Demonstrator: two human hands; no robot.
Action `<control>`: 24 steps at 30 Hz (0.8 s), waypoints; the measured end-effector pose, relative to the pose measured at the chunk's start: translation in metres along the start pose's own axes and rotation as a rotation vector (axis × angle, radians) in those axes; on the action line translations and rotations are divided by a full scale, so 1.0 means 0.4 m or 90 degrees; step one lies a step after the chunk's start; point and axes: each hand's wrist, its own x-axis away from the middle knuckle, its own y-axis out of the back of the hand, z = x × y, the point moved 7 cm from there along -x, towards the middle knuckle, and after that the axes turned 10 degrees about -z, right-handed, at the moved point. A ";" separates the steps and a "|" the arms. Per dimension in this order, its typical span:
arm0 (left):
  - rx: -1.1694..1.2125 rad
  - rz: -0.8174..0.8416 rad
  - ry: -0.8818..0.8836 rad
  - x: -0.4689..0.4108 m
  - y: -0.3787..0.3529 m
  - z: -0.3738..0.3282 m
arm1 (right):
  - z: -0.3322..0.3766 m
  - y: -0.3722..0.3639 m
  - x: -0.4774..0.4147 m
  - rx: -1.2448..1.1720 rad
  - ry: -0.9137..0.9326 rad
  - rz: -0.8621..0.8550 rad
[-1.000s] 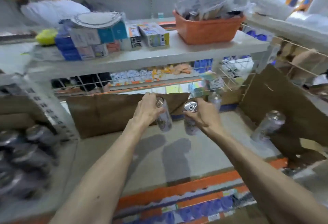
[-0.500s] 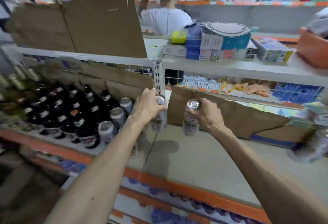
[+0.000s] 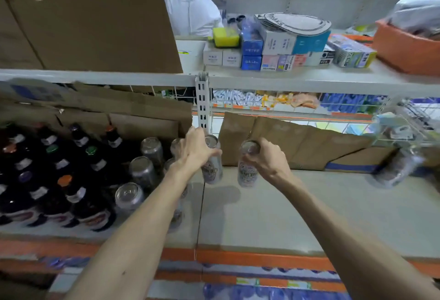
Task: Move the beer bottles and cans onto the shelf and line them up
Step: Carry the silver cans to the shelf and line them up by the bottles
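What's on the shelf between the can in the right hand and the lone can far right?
Nothing: the head view shows bare shelf from the right hand's can to the far can; cardboard stands behind.

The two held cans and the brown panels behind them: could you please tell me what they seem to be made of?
The left can in the left hand and the right can in the right hand look like thin metal, probably aluminium: shiny silver tops, glossy printed sides. The brown panels look like cardboard: matte, creased, ragged edges.
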 end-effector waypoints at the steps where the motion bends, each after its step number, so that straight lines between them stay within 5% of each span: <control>1: 0.011 0.004 0.006 -0.008 -0.015 0.005 | -0.004 -0.012 -0.005 0.000 0.000 0.005; 24: -0.016 0.010 0.036 -0.073 -0.201 0.038 | -0.097 -0.175 -0.114 -0.076 -0.012 0.054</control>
